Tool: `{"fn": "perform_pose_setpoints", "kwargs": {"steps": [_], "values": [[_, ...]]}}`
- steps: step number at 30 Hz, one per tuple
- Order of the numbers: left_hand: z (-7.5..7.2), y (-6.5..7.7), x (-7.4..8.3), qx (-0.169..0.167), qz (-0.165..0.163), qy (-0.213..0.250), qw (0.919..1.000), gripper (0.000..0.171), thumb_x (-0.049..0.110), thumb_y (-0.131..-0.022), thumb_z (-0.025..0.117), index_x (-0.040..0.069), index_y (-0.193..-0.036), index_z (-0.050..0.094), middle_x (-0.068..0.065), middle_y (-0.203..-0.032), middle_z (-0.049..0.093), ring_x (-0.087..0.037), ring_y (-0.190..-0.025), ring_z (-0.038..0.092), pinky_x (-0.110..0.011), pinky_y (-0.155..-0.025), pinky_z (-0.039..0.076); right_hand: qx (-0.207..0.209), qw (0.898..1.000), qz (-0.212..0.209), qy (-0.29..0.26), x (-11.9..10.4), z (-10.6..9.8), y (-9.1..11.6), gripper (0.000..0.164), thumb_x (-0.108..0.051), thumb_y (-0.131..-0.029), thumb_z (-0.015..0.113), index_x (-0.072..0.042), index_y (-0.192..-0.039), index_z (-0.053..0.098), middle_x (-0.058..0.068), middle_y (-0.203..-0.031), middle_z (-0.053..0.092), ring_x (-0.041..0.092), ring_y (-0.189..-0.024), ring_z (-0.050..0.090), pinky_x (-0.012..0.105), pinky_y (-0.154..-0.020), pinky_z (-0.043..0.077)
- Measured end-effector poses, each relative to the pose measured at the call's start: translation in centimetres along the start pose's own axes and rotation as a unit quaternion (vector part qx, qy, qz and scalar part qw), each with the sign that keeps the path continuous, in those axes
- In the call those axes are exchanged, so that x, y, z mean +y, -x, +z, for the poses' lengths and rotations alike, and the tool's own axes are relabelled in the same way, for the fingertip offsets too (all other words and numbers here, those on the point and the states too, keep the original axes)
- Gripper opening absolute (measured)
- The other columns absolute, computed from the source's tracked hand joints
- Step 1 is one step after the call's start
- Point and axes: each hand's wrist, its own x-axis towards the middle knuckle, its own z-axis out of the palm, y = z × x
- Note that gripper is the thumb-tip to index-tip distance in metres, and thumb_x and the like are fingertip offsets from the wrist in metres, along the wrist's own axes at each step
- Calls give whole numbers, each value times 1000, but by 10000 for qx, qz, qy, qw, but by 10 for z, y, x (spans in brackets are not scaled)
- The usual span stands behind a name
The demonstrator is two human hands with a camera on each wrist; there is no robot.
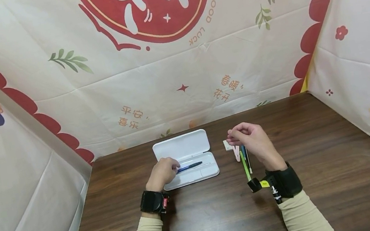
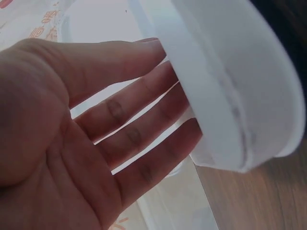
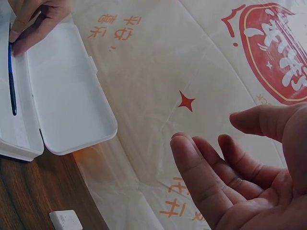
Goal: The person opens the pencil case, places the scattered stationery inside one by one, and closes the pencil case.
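Observation:
A white pencil case (image 1: 210, 170) lies with its lid (image 1: 182, 145) raised at the back of the table. My left hand (image 1: 164, 172) reaches into its tray, the thumb and fingers pinching one end of a dark blue pen (image 1: 191, 166). In the right wrist view the pen (image 3: 12, 91) lies lengthwise in the tray under those fingers. From the left wrist, the case wall (image 2: 211, 96) hides the fingertips. My right hand (image 1: 253, 141) hovers with loosely bent fingers and holds nothing; thumb and forefinger are apart in the right wrist view. Below it are a white eraser (image 1: 227, 145) and several slim items.
Beside the eraser lie a pink two-legged item (image 1: 237, 153), a blue pen (image 1: 244, 151) and a lime-green stick (image 1: 245, 166). A printed cloth (image 1: 172, 74) hangs behind the wooden table (image 1: 215, 213), with more cloth at both sides.

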Motion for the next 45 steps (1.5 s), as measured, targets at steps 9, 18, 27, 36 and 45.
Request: {"fn": "perform_pose_setpoints", "kwargs": {"steps": [9,18,27,36,45], "values": [[-5,7,1,273,-53,137,9995,15,8,-89,72,8,-103,77,-8,-101,75,-23,-93,69,-41,-81,55,19,9997,36,226,2,-2,2,37,-25,-98,64,9,-112,61,21,-100,71,18,-85,73,31,-80,58],[-9,21,-3,660,-101,287,9974,16,9,-89,73,7,-104,77,-7,-97,75,-22,-93,70,-42,-81,56,-54,9994,120,323,3,-1,4,40,-28,-97,65,9,-112,61,23,-101,70,20,-84,73,30,-78,59],[-20,25,-8,924,-150,644,9935,16,9,-90,71,4,-105,76,-9,-97,75,-23,-92,70,-42,-81,56,-49,9967,600,549,9,-16,-1,42,-33,-97,65,5,-114,61,23,-105,68,19,-86,72,33,-81,58],[-23,27,-13,976,-30,783,9921,16,11,-91,70,4,-105,76,-7,-96,75,-22,-90,70,-41,-80,56,-250,9882,1197,925,29,-34,-14,45,-30,-99,62,9,-122,57,25,-110,65,25,-90,72,41,-87,56],[-27,28,-16,922,5,861,9920,16,10,-91,70,4,-105,76,-7,-93,74,-19,-84,67,-40,-78,55,-420,9768,1436,1535,41,-42,-16,43,-30,-101,59,8,-121,59,21,-105,67,24,-87,72,44,-89,56]]}}
